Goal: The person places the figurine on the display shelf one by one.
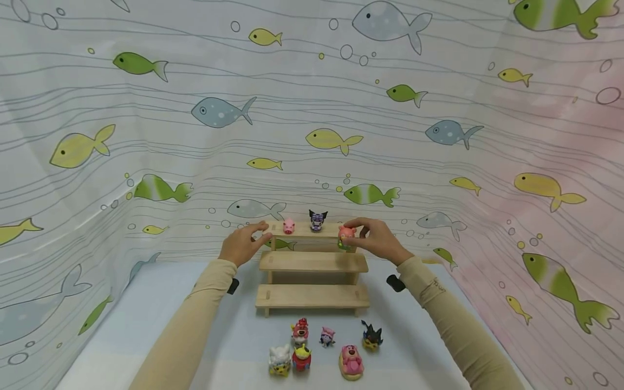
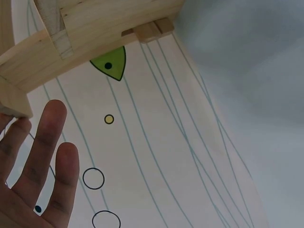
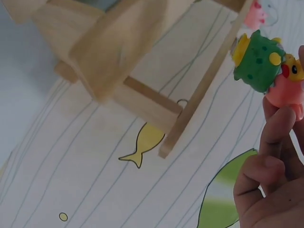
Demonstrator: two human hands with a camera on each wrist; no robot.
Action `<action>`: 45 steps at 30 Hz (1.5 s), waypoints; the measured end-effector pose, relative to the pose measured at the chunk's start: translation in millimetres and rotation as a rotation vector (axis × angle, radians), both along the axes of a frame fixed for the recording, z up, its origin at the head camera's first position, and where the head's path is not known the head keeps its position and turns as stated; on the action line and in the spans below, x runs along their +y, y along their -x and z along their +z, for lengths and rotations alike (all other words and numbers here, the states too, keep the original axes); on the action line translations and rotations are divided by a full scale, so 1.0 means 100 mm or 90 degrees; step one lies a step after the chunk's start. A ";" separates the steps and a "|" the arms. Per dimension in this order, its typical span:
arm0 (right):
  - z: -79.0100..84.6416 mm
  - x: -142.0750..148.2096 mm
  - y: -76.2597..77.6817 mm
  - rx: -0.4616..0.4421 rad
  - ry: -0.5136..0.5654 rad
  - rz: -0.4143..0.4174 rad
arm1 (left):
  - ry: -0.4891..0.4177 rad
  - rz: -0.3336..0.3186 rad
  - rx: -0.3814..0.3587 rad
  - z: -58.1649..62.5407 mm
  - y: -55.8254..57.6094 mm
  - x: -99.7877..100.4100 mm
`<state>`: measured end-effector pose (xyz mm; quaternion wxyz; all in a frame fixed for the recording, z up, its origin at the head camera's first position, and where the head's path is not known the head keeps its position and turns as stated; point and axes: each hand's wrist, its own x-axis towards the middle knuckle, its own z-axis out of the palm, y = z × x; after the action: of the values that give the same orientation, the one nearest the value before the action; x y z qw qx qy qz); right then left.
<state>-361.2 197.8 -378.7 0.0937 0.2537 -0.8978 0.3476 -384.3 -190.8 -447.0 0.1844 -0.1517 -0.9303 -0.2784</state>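
Observation:
My right hand [image 1: 379, 238] pinches a pink-headed figurine [image 1: 346, 234] with a green base at the right end of the top step of a three-step wooden stand [image 1: 313, 262]. In the right wrist view, the figurine's spotted green part [image 3: 260, 61] and a small yellow face show above my fingers [image 3: 280, 128]. My left hand [image 1: 244, 244] holds the left end of the top step between thumb and forefinger, its other fingers [image 2: 50, 128] extended in the left wrist view. A pink pig figurine [image 1: 288, 226] and a purple-and-black figurine [image 1: 317, 221] stand on that top step.
In front of the stand are a white-hooded figurine [image 1: 279, 360], a red-and-yellow one [image 1: 301, 357], a red-topped one [image 1: 300, 330], a small pink-purple one [image 1: 327, 336], a pink bear [image 1: 351, 362] and a dark spiky one [image 1: 372, 336]. A fish-printed sheet [image 1: 292, 81] rises behind.

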 end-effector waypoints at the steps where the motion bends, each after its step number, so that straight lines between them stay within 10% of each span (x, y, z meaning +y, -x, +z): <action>1: 0.03 0.00 0.04 -0.007 0.000 -0.002 | 0.001 0.001 0.000 0.00 0.00 0.00; 16: 0.11 -0.06 0.57 -0.089 -0.022 -0.024 | 0.004 0.004 -0.009 0.02 -0.01 0.03; 45: 0.02 -0.08 0.63 -0.164 0.070 0.006 | -0.017 -0.005 -0.007 -0.02 0.02 -0.01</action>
<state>-424.0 189.9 -376.8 -0.0105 0.2059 -0.8807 0.4264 -386.6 -191.8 -448.8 0.1803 -0.1517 -0.9269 -0.2922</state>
